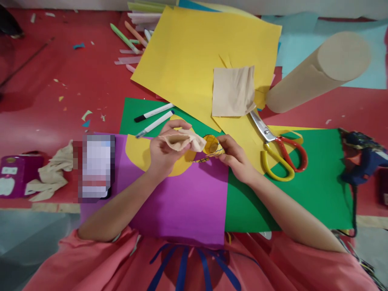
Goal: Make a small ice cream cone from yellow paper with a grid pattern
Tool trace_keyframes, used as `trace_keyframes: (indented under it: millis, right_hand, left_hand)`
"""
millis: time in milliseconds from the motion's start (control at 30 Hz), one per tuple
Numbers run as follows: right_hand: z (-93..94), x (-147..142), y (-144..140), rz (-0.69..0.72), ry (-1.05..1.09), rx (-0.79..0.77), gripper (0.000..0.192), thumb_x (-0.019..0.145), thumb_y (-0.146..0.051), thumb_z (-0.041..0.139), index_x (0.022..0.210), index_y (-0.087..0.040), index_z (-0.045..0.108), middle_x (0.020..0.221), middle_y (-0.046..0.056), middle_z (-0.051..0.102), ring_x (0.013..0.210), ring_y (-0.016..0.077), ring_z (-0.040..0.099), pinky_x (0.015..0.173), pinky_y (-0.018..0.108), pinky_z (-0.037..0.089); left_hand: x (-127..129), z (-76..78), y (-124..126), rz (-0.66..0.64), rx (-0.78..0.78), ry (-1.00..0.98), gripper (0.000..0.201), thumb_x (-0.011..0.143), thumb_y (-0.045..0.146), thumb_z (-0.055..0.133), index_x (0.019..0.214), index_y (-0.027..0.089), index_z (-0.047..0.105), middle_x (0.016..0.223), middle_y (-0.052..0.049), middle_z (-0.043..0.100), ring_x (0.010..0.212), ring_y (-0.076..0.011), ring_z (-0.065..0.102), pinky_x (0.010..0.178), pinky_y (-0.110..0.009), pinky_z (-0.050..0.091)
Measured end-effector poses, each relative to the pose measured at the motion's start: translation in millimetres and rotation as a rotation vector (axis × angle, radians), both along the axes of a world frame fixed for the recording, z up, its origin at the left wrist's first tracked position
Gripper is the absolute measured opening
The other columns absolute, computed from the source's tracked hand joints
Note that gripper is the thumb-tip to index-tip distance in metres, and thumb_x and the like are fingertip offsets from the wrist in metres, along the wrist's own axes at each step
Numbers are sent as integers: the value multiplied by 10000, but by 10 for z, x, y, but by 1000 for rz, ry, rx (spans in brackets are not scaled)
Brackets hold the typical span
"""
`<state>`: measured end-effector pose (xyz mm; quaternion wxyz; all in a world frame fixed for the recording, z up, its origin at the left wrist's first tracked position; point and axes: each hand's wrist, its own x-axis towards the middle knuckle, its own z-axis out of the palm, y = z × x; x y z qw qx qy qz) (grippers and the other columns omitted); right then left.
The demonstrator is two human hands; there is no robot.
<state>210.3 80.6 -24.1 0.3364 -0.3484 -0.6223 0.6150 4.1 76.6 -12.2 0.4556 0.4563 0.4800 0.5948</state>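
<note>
My left hand (pixel 165 151) grips a small piece of beige fabric (pixel 182 140), held up over a purple paper sheet (pixel 188 198). My right hand (pixel 235 155) pinches a small round yellow piece with dark drawn lines (pixel 211 145), pressed against the fabric's right end. Under both hands lies a yellow paper cut-out (pixel 138 151) on the purple sheet. The two hands are almost touching.
Red-and-yellow scissors (pixel 277 151) lie right of my hands on a green sheet (pixel 318 178). A big yellow sheet (pixel 188 56) carries a beige fabric square (pixel 233 92). Two markers (pixel 154 117), a cardboard roll (pixel 318 72), a blue glue gun (pixel 363 155) and a phone (pixel 95 167) lie around.
</note>
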Motion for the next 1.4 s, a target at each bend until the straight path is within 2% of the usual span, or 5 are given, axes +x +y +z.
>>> trace_keyframes:
  millis: [300,600,967,1267,1400]
  right_hand:
    - [39,-78,-3,79,44,-72,197,833,-246,503,1024,-197,503,925,19,549,815,167,533,734,306,444]
    - [72,-123,-32,85,110,-205,213,774,-225,495,985,-200,504,906,12,541,821,173,495,740,307,410]
    - [31,-145,-48,46,146,-143,247,767,-184,495,1012,-204,484,889,6,550,783,162,493,706,303,414]
    - [-9,-112,-58,21,-10,182,245,854,-272,486,1090,-208,492,961,45,567,829,191,530,753,350,452]
    - [22,-135,-65,38,-105,296,257,851,-215,453,1104,-202,498,972,60,602,833,200,565,754,354,472]
  left_hand:
    - [54,36,-107,-53,118,78,231,681,325,829,798,249,645,907,-19,658,803,-185,665,738,-365,581]
    - [-26,-86,-22,-164,541,492,160,776,196,762,908,240,682,886,9,712,810,-147,637,795,-332,482]
    - [-5,-40,-90,-245,477,442,253,964,379,483,914,253,696,946,-37,710,922,-192,622,896,-411,477]
    - [87,-109,-71,-370,77,3,322,837,308,700,1133,282,575,1127,-43,657,1049,-168,642,834,-291,547]
    - [101,-93,-58,-432,45,47,221,837,319,695,1022,227,615,1029,-47,661,1010,-160,642,815,-257,531]
